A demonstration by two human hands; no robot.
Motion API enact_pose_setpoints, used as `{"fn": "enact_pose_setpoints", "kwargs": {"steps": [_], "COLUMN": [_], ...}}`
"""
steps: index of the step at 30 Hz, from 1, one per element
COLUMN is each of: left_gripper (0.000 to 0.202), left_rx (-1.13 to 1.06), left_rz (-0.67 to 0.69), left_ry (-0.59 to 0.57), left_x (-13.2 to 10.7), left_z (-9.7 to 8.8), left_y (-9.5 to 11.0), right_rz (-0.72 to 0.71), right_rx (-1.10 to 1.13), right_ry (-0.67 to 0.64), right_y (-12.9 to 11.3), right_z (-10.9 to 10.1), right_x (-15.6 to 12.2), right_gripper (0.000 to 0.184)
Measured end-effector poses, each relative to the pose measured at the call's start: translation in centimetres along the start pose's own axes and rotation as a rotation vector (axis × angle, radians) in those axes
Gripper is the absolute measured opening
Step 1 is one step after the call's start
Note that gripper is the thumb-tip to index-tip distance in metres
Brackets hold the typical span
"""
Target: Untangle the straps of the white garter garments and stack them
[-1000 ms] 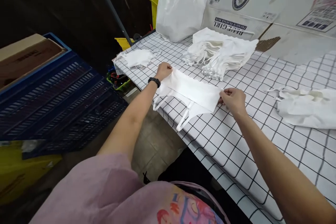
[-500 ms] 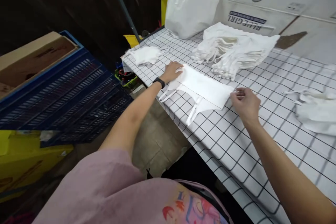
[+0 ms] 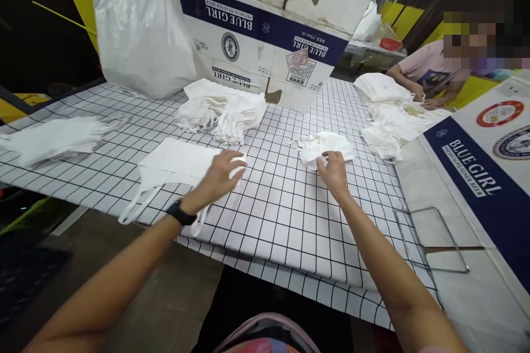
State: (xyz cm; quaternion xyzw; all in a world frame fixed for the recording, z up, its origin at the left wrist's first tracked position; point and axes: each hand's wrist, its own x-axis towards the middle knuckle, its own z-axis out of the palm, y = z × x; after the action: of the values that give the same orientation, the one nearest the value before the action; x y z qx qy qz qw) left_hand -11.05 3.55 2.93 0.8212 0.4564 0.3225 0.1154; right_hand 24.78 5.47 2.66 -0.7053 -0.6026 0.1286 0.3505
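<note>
The right grip [image 3: 334,172] has left the flat white top [image 3: 178,160], seemingly laid out beneath the loosely spread left grip [image 3: 217,179], and reached a bunched garment [image 3: 315,144], its hold unclear.

A black wristband [image 3: 181,213] is worn with a pink top [image 3: 271,346] bearing a multicoloured print [image 3: 252,347].

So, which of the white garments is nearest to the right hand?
The crumpled garment directly at the right hand; the flat-spread garment lies by the left hand, and all others are farther away.
</note>
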Motion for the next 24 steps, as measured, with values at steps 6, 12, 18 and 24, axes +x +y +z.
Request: {"fn": "enact_pose_setpoints", "kwargs": {"steps": [6, 12, 18, 24], "left_gripper": [0.021, 0.055, 0.022, 0.042], "left_rx": [-0.076, -0.245, -0.382, -1.023], "left_rz": [0.193, -0.017, -0.044, 0.069], "left_ry": [-0.255, -0.250, -0.324, -0.647], "left_x": [3.9, 11.0, 16.1, 18.0], "left_z": [8.7, 14.9, 14.5, 6.9], "left_y": [8.5, 14.5, 16.0, 16.9], "right_rz": [0.099, 0.123, 0.117, 0.012], "right_rx": [0.047, 0.281, 0.451, 0.901], "right_ry": [0.064, 0.005, 0.147, 0.068], "right_y": [2.5, 1.4, 0.4, -2.0], "right_z": [-0.3, -3.7, -7.5, -11.6], "right_x": [3.0, 2.9, 3.2, 3.7], "right_gripper": [0.009, 0.022, 0.021, 0.025]}}
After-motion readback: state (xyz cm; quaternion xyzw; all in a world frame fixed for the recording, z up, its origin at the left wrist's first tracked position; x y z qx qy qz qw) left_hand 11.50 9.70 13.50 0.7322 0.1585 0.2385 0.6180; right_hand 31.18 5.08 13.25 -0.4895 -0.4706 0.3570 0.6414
